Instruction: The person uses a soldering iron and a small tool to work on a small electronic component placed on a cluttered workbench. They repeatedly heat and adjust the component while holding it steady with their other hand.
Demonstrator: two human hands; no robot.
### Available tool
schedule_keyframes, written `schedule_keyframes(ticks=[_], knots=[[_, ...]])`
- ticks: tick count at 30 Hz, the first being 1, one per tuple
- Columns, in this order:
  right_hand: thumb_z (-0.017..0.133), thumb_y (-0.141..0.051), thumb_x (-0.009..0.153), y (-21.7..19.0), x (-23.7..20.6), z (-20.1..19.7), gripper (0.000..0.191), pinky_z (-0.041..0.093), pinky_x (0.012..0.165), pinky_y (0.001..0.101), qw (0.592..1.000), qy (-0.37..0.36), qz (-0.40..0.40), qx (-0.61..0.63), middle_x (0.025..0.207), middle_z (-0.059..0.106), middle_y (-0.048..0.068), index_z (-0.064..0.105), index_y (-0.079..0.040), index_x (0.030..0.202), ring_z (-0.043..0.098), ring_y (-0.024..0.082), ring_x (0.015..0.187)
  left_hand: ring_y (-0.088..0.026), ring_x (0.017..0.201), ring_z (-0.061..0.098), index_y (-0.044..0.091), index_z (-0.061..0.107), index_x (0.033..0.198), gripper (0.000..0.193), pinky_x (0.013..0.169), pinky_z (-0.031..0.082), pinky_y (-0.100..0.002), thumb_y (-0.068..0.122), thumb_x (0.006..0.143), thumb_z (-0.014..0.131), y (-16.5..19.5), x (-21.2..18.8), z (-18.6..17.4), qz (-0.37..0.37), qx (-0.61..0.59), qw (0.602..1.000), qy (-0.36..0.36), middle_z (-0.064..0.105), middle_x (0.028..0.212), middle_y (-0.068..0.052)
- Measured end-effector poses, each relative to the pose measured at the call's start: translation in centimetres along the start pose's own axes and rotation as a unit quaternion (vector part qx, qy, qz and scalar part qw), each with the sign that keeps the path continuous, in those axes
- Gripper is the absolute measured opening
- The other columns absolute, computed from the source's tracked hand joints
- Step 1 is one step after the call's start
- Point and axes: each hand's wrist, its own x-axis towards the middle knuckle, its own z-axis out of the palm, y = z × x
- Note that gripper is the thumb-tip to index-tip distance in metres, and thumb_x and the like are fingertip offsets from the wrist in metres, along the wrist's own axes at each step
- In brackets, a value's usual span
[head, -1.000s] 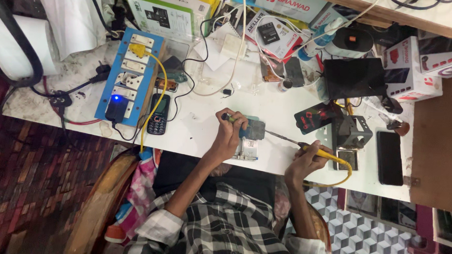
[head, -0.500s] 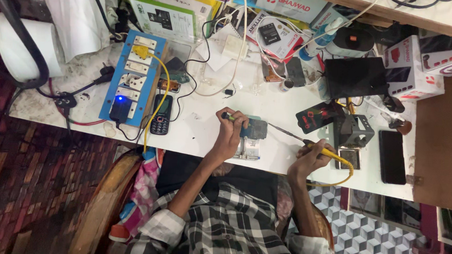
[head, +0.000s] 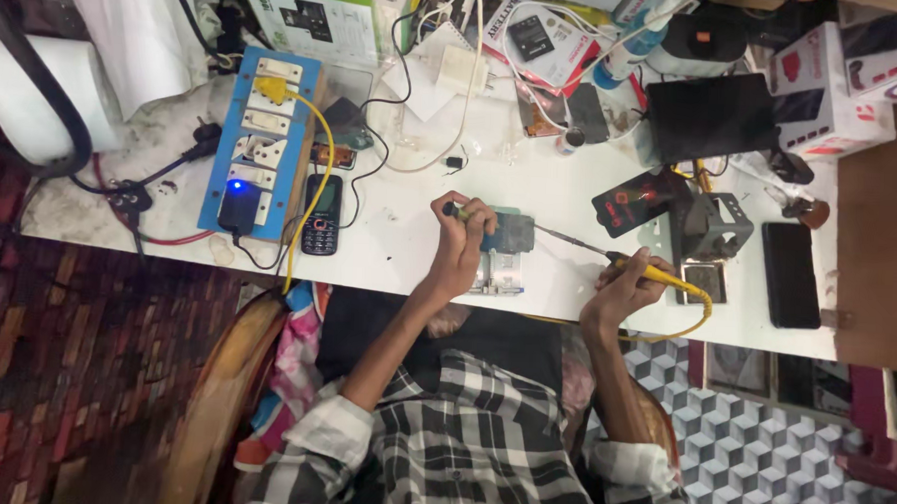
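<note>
The phone (head: 509, 234) lies flat on a small holder (head: 497, 274) near the front edge of the white surface (head: 409, 241), between the two hands. It looks light, stiff and fragile, with its insides probably exposed; it is best held by its edges rather than pressed on.

The left hand (head: 461, 238), just left of the phone, is clenched on a thin tool (head: 452, 210) whose end touches the phone's upper left corner. The right hand (head: 621, 283), right of the phone, grasps the yellow handle of a soldering iron (head: 607, 256). The iron's long metal tip reaches to the phone's right edge. The iron is light and stiff, judged hot at the tip, so the handle is the only place to take it. Its yellow cord (head: 690, 320) loops off to the right.

Further right of the phone stands a grey metal stand (head: 713, 226); whether it holds anything I cannot tell. Left of the phone lie a keypad phone (head: 322, 214) and a blue socket board (head: 258, 146). Behind the phone are cardboard boxes (head: 832, 91), shut.
</note>
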Motion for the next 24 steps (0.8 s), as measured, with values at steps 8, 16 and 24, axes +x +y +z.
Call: schedule_keyframes(ticks=[8,16,24], knots=[[0.059,-0.029,0.112,-0.2,0.4,0.2,0.025,0.035,0.041,0.0237,1.0,0.003,0.013,-0.003,0.069,0.049,0.001,0.042,-0.01,0.109,0.046,0.009,0.048,-0.015,0.085,0.043,0.011,0.023,0.123,0.019,0.088,0.043,-0.032,0.022,0.118,0.038,-0.7,0.3,0.0,-0.013,-0.095,0.995,0.035,0.046,0.091,-0.006],[0.058,-0.03,0.113,0.3,-0.4,0.0,0.027,0.035,0.042,0.0238,0.999,-0.005,0.032,0.01,0.072,0.05,0.002,0.042,-0.01,0.11,0.047,0.009,0.05,-0.01,0.077,0.042,0.014,0.027,0.127,0.027,0.07,0.035,-0.025,0.035,0.115,0.04,-1.2,0.2,-0.6,-0.065,-0.112,0.99,0.057,0.05,0.088,-0.005],[0.057,-0.024,0.111,-0.2,0.8,-0.1,0.02,0.035,0.041,0.0232,0.996,-0.026,0.079,0.028,0.073,0.055,0.003,0.04,-0.013,0.109,0.05,0.009,0.051,-0.009,0.077,0.044,0.013,0.026,0.125,0.024,0.069,0.037,-0.025,0.033,0.116,0.037,-0.2,0.2,-0.5,-0.086,-0.083,0.99,0.071,0.051,0.086,-0.004]])
